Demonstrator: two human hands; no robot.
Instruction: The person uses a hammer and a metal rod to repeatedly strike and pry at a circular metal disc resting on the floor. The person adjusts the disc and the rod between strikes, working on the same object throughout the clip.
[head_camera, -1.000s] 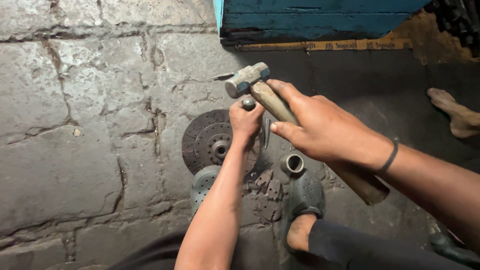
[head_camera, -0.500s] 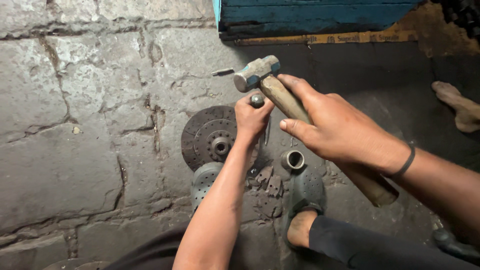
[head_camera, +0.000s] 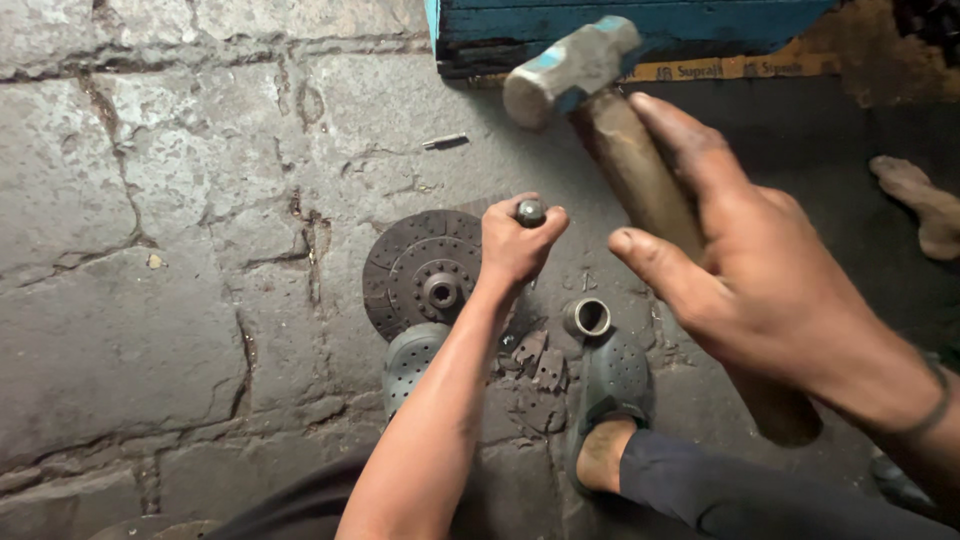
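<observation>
My right hand (head_camera: 770, 280) grips the wooden handle of a hammer (head_camera: 572, 68), raised high with its metal head near the blue box. My left hand (head_camera: 515, 245) is closed around an upright metal punch (head_camera: 530, 212), whose rounded top shows above my fist. The punch stands over the right edge of a round clutch disc (head_camera: 420, 272) lying flat on the stone floor. The punch's lower end is hidden by my hand.
A short metal sleeve (head_camera: 587, 318) and broken lining pieces (head_camera: 540, 365) lie by my feet in grey clogs (head_camera: 612, 380). A blue wooden box (head_camera: 620, 25) stands at the top. Another person's bare foot (head_camera: 915, 200) rests at the right. A small rod (head_camera: 445, 141) lies beyond the disc.
My right hand has lifted the hammer up and away from the punch, closer to the camera. My left hand has kept the punch in place on the disc.
</observation>
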